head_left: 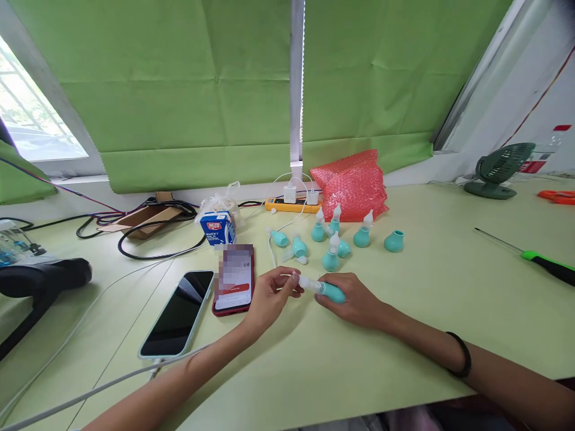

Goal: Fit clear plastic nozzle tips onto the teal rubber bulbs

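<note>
My right hand (354, 299) is wrapped round the teal bulb of a nasal aspirator (333, 292), held sideways just above the table. At its other end, the fingertips of my left hand (274, 296) pinch the tip of the clear nozzle (309, 284). Beyond my hands, several more teal aspirators stand or lie on the table. One upright aspirator (331, 258) is closest to my right hand, and another aspirator (299, 246) lies on its side. Farther right sits a bare teal bulb (394, 240) with an open neck and no nozzle on it.
Two phones lie left of my hands, a red-cased phone (233, 281) and a pale-cased phone (179, 314) with a cable. Behind are a milk carton (218, 227), a power strip (291, 205) and a red bubble-wrap bag (350, 188). A screwdriver (539, 258) and a fan (498, 170) are at right.
</note>
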### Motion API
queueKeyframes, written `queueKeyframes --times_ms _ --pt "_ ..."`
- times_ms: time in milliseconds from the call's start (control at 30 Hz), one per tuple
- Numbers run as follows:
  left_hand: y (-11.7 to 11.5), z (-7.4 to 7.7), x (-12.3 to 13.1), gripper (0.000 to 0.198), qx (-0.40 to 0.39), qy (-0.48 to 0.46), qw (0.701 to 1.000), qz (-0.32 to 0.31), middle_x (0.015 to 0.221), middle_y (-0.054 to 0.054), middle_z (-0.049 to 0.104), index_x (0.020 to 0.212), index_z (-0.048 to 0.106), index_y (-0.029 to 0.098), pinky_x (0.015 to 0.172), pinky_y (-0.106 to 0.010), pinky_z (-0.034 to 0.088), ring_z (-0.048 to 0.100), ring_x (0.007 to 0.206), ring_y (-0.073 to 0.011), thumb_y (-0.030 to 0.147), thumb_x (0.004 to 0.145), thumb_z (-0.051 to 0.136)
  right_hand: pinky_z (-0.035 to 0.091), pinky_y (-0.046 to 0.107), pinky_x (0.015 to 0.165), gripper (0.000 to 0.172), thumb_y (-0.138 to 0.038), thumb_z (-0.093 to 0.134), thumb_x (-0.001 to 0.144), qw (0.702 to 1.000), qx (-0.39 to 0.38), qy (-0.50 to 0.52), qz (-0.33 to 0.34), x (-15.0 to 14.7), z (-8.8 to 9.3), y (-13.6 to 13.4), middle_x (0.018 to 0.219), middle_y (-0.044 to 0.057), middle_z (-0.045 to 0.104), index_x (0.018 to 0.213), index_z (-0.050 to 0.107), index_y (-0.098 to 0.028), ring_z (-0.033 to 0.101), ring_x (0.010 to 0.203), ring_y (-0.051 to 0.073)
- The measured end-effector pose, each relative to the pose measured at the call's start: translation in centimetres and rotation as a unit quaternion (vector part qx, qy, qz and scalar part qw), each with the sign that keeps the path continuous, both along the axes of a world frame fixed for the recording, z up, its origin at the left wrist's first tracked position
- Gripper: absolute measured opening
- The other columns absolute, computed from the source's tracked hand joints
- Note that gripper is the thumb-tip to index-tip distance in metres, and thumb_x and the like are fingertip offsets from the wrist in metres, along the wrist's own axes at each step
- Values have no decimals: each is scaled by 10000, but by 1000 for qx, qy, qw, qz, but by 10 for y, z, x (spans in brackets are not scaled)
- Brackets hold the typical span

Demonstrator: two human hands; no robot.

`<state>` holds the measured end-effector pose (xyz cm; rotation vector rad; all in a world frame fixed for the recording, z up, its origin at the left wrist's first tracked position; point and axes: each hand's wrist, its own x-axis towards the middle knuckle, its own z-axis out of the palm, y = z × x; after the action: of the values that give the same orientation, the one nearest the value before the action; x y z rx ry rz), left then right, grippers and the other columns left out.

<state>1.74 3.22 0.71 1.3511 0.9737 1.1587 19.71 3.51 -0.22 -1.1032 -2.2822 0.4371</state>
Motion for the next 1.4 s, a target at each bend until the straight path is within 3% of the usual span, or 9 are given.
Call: queueKeyframes --times_ms 300,500,633,833,1033,1300,1400 --pt "-1 -2 -2 278 -92 -77 992 -49 690 -67 680 755 584 90 742 -344 491 632 683 -184 292 601 697 331 235 529 175 -323 454 785 999 -35 12 -6 -2 -2 -6 611 13 521 722 512 -170 455 547 127" --pt "-3 -7 -2 248 -131 -150 978 -58 694 -49 667 661 545 106 773 -358 482 625 667 -156 279 594 709 286 211 474 232 -353 453 782 989 -128 76 -5 -7 2 -12 545 -33 411 638 459 -172 367 499 91" --pt "-4 -8 -1 222 -139 -173 974 -52 677 -37 658 658 536 110 776 -345 482 619 670 -142 259 620 696 286 199 446 268 -396 468 767 964 -227 139 -2 -9 2 -13 532 -44 394 628 441 -169 356 475 75" --pt "-7 -6 1 237 -110 -180 976 -54 669 -36 656 657 541 115 828 -383 449 623 736 -176 293 618 692 330 197 402 320 -448 546 690 900 -367 235 26 -11 2 -10 502 -42 452 599 443 -159 415 405 70" --pt "-4 -5 -2 232 -119 -164 977 -65 629 -23 641 602 539 106 789 -379 472 612 642 -145 267 603 705 327 189 367 294 -422 548 705 839 -469 268 61 -9 5 -8 455 -42 476 674 524 -130 418 353 64" --pt "0 -3 -5 235 -114 -117 982 -94 636 -47 641 647 593 88 780 -400 477 614 634 -169 292 601 701 312 183 353 308 -424 565 695 810 -516 264 89 -4 6 -4 448 -38 478 677 546 -117 422 343 62" --pt "-1 -5 -5 229 -101 -106 985 -92 631 -39 640 641 590 92 768 -391 486 617 633 -170 299 619 687 313 180 354 305 -418 566 695 813 -510 265 91 -4 4 -3 451 -38 478 683 555 -113 422 346 59"
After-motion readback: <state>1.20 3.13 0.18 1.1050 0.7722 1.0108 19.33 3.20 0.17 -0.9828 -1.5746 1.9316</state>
